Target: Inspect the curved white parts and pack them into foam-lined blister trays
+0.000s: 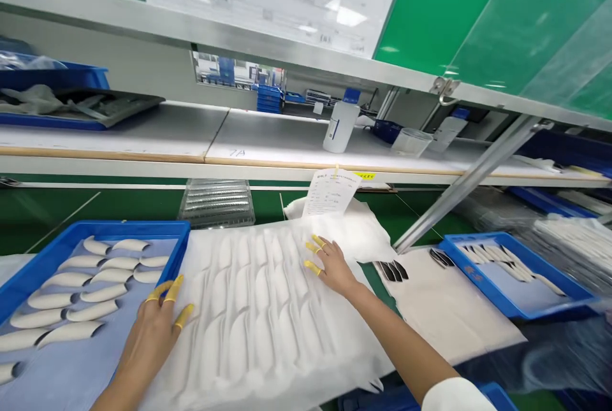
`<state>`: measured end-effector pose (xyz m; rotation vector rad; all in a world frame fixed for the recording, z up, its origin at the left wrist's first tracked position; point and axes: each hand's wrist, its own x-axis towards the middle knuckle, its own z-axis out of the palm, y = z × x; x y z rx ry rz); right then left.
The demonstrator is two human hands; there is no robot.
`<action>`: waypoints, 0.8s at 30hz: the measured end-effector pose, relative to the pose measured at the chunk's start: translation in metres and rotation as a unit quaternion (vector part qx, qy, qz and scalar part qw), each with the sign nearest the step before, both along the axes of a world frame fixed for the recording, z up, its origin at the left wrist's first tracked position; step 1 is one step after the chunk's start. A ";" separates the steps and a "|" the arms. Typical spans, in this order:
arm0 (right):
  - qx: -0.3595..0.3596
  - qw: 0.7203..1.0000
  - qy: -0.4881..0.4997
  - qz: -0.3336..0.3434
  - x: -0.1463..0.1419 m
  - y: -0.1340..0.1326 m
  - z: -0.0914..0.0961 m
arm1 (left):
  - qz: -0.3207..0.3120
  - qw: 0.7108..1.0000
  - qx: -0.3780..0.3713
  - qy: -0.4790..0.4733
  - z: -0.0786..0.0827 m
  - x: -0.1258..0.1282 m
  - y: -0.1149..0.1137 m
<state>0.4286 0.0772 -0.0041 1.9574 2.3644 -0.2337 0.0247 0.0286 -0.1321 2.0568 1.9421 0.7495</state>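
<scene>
A thin white sheet [268, 360] is spread in front of me, and rows of curved shapes show through or under it. My left hand [150, 328] is at the sheet's left side by the blue tray [184, 232], its fingers apart with yellow finger cots on the tips. On the sheet's upper right lies my right hand [335, 267], also in yellow finger cots, fingers spread. Neither hand holds anything I can see. Several curved white pieces [102, 296] with dark ends lie in rows on the tray's pale blue lining.
Behind the sheet is a clear ridged plastic tray [217, 202] and a printed paper [332, 191]. A shelf above carries a white bottle [342, 124] and a clear cup [412, 142]. Right of a slanted metal post [471, 178] stands another blue tray [516, 309] of white pieces.
</scene>
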 end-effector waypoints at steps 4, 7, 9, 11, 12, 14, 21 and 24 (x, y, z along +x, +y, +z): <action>-0.001 0.999 -0.015 -0.047 -0.009 0.027 -0.011 | -0.024 0.996 0.083 0.015 0.009 0.027 0.015; -0.022 0.996 -0.037 -0.082 -0.010 0.029 -0.025 | -0.061 0.996 0.053 0.046 -0.003 0.048 0.022; -0.027 0.994 -0.048 -0.091 -0.009 0.029 -0.033 | -0.073 0.995 0.033 0.061 -0.015 0.054 0.025; -0.025 0.994 -0.054 -0.089 -0.009 0.029 -0.037 | -0.073 0.995 0.033 0.053 -0.023 0.055 0.027; -0.024 0.994 -0.054 -0.086 -0.008 0.030 -0.038 | -0.068 0.996 0.037 0.038 -0.023 0.053 0.028; -0.023 0.995 -0.051 -0.080 -0.008 0.032 -0.038 | -0.044 0.998 0.043 0.003 -0.020 0.048 0.029; 0.003 0.998 -0.007 -0.062 0.020 0.031 -0.006 | 0.076 0.991 -0.105 -0.044 0.009 0.007 0.015; 0.000 0.997 0.009 -0.083 0.034 0.019 0.004 | 0.065 0.980 -0.183 -0.034 0.009 -0.008 0.006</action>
